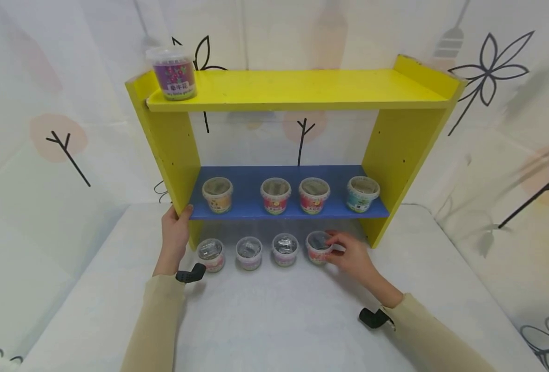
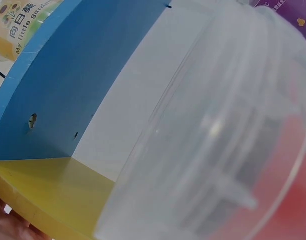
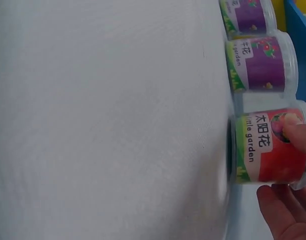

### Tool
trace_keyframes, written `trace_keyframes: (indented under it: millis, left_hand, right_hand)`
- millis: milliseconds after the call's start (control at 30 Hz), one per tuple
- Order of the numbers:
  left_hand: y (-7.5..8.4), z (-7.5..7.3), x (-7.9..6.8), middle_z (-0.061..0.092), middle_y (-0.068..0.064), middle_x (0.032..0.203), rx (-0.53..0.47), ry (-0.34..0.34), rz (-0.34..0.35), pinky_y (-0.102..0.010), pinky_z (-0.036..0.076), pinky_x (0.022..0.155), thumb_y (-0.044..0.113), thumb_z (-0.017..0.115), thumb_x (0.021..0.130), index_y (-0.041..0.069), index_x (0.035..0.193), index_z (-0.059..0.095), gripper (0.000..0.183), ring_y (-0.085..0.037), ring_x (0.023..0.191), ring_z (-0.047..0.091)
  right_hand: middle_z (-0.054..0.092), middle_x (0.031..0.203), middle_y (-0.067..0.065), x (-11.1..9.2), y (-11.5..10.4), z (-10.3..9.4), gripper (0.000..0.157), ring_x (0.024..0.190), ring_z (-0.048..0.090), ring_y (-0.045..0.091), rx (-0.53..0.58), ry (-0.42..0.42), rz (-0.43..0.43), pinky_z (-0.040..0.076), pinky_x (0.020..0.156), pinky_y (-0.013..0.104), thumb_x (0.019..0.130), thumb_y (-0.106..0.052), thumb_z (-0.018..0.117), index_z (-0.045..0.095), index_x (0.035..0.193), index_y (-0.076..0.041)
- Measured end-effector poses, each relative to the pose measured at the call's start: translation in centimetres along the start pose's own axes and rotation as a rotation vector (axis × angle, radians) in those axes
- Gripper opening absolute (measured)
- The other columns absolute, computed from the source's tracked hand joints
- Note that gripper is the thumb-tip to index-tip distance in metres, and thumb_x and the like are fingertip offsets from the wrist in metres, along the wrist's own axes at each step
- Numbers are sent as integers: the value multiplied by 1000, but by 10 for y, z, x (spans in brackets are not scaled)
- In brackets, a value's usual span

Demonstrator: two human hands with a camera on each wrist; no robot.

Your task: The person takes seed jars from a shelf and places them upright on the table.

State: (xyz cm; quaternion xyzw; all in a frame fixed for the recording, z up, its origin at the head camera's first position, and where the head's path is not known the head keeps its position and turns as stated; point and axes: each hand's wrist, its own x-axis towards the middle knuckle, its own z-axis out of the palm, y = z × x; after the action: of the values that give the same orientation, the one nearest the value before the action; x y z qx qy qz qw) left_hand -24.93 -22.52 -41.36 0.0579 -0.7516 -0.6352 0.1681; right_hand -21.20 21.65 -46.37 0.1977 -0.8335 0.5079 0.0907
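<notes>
My right hand point(image 1: 351, 258) holds a small clear plastic cup point(image 1: 316, 254) with a red label, the rightmost in the row on the white table. In the right wrist view the thumb lies on the red label of this cup point(image 3: 273, 150), and the other fingers are at its side. My left hand point(image 1: 174, 235) grips the left side panel of the yellow and blue shelf point(image 1: 172, 150), its thumb by the blue board's front corner. In the left wrist view a red-labelled cup point(image 2: 208, 150) close to the camera covers much of the scene.
Two purple-labelled cups point(image 1: 249, 253) point(image 1: 285, 250) and a pink-labelled cup point(image 1: 211, 255) stand left of the held one. Several cups point(image 1: 275, 196) sit on the blue board point(image 1: 246, 178). Another purple cup point(image 1: 174, 77) is on the yellow top. A printed cloth point(image 1: 265, 144) hangs behind.
</notes>
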Motion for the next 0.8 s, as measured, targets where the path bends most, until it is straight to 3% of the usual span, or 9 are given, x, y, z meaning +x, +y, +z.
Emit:
trace_keyframes:
  millis: [200,800]
  left_hand:
    - [1,0,0,56,-12,137,7,3,0,-45,37,111,35,48,105,8,145,48,48,-27,126,52]
    - [0,2,-1,56,-12,137,-9,17,-10,-45,37,111,34,49,105,9,144,49,47,-27,125,52]
  right_hand:
    - [61,126,21,0,1,-3,30,113,59,39,-97,-10,-54,58,82,43,73,2,86,66,95,-3]
    - [61,124,20,-5,-3,-5,34,114,58,39,-105,-32,-51,55,87,47,73,-1,87,67,100,-2]
